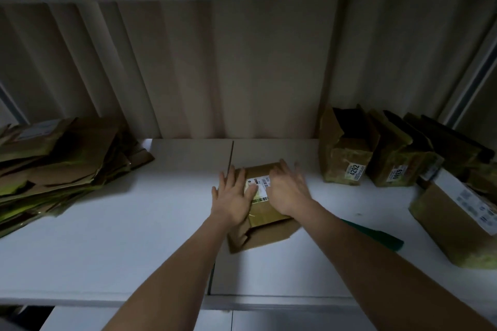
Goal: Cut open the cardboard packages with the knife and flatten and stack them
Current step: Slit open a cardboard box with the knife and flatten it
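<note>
Cardboard package [265,212] is pressed flat on the white shelf [107,236] by two spread hands.
Left hand [233,196] and right hand [289,187] are laid on it; three boxes are counted right, one flattened stack [61,166] left.

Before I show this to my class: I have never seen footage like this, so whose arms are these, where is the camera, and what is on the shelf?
There is no machine: a person wears one camera on the head, looking down at their own bare arms. Both hands, left hand and right hand, press flat on a labelled cardboard package on the white shelf; the fingers look straight, gripping nothing. A stack of flattened cardboard lies at left. Unflattened boxes stand at right. A green object shows behind the right forearm; what it is cannot be told.
</note>
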